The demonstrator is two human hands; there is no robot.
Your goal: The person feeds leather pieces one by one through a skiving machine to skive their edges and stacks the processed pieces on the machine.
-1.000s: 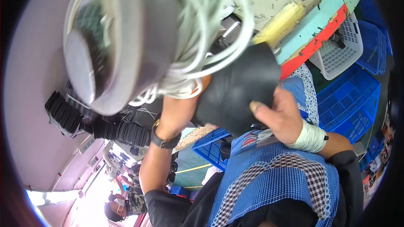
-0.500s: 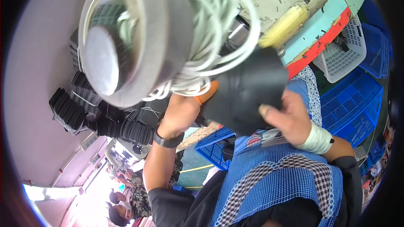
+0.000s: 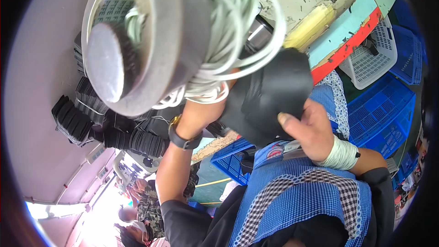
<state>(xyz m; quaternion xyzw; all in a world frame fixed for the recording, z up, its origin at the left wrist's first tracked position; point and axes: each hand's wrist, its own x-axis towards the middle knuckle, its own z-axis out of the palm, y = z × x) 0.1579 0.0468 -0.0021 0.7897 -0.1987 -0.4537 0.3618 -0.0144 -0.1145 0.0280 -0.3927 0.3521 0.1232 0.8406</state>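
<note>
A black, smooth, leather-like piece (image 3: 274, 93) is bent in a curve in front of me, near the table's edge. My right hand (image 3: 312, 132) is closed on its right edge, thumb on top and fingers behind. My left hand (image 3: 204, 115), with a dark watch on the wrist, reaches to the piece's left side; white cord and the piece hide its fingers. Loops of white cord (image 3: 247, 23) hang over that side. They come off a large round metal housing (image 3: 180, 32) at the upper left, close to the camera.
Bundles of black pieces (image 3: 91, 103) lie at the left. The worn table (image 3: 338, 45) has a red edge and a yellow-wrapped bar (image 3: 311, 27). A white basket (image 3: 372, 59) and blue crates (image 3: 382, 110) stand at the right. People (image 3: 144, 219) are at the lower left.
My left hand has slid up and further behind the cords, so its orange-covered finger is hidden. The black piece has shifted slightly; my right hand keeps hold of it.
</note>
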